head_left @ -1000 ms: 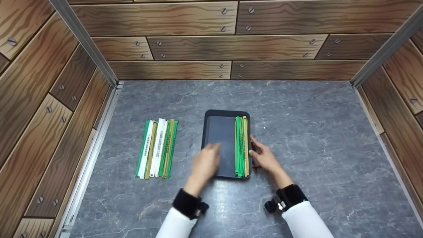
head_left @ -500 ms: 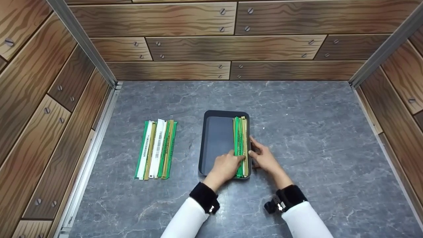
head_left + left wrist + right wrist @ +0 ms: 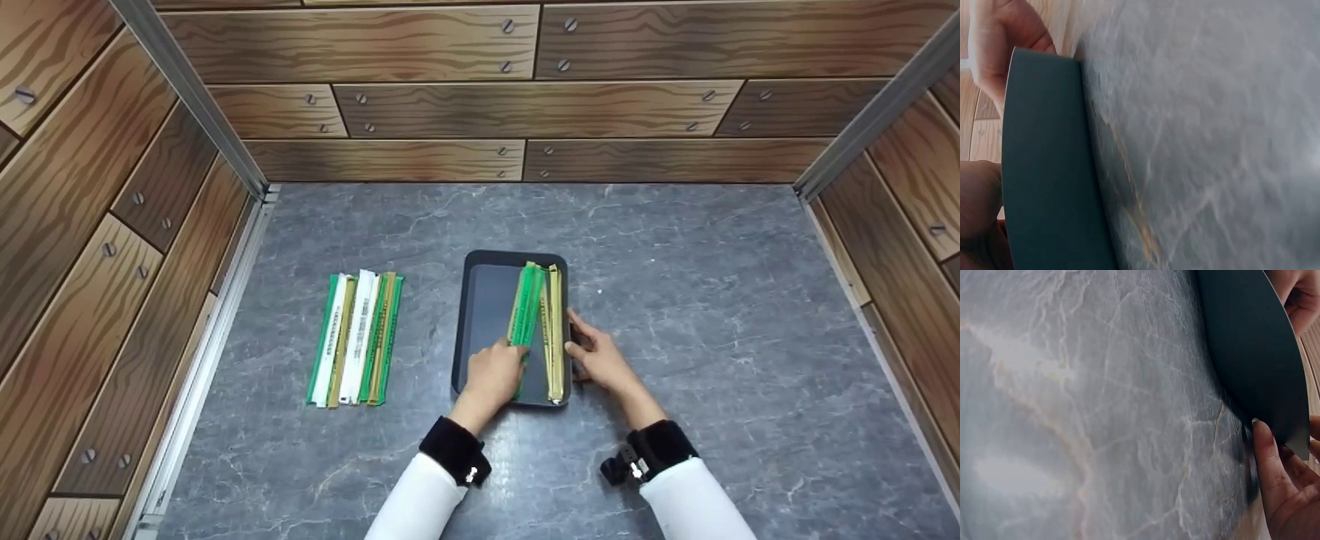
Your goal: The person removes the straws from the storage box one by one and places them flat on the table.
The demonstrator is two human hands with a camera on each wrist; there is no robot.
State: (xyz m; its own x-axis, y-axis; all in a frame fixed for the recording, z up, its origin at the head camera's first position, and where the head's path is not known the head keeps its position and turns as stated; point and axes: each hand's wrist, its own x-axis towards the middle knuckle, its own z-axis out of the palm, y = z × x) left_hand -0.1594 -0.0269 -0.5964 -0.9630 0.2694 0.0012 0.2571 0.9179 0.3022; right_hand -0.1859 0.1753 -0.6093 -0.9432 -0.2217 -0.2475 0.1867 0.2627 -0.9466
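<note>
A dark grey tray (image 3: pixel 495 300) lies on the table with long, narrow wrapped sticks in it. My left hand (image 3: pixel 495 373) is inside the tray, holding a bundle of green wrapped sticks (image 3: pixel 527 304) that leans slightly. Its fingertips are partly hidden behind the knuckles. Gold wrapped sticks (image 3: pixel 555 330) lie along the tray's right wall, apart from the green ones. At the outside of that wall, my right hand (image 3: pixel 604 360) rests with its fingers and thumb against the tray. The right wrist view shows the thumb (image 3: pixel 1272 464) stretched along the tray's outer side (image 3: pixel 1247 343).
Left of the tray, a row of green, white and gold wrapped sticks (image 3: pixel 354 337) lies on the grey marbled table (image 3: pixel 712 262). Wood-patterned walls (image 3: pixel 435 109) enclose the back and both sides. In the left wrist view, the tray's outer wall (image 3: pixel 1050 157) stands beside the hands.
My left hand has reached right into the tray, taken hold of the green sticks, and drawn them left, away from the gold ones. My right hand has stayed at the tray's side.
</note>
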